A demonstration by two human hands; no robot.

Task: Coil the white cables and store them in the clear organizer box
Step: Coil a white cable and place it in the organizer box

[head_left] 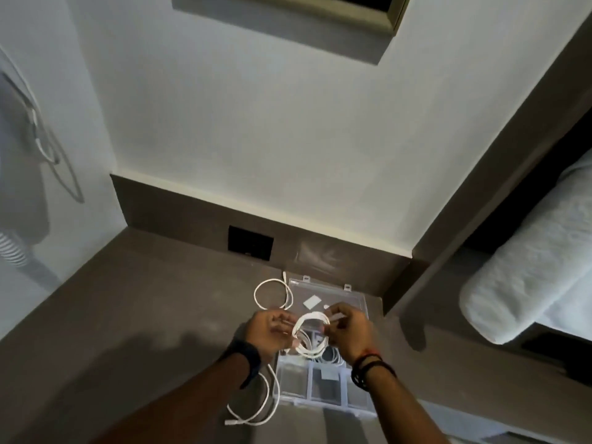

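Both forearms (179, 395) hide the organizer box (330, 389) partly.

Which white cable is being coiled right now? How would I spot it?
Find the clear organizer box on the brown counter by the wall. Both hands, left and right, hold one coiled cable above it. The other two lie loose on the counter, untouched.

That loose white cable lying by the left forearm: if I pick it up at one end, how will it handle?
The loose cable lies in slack curves on the brown surface, so it probably droops and trails. It looks thin, likely light. The coil needs both hands, left hand and right hand, so loops may spring open.
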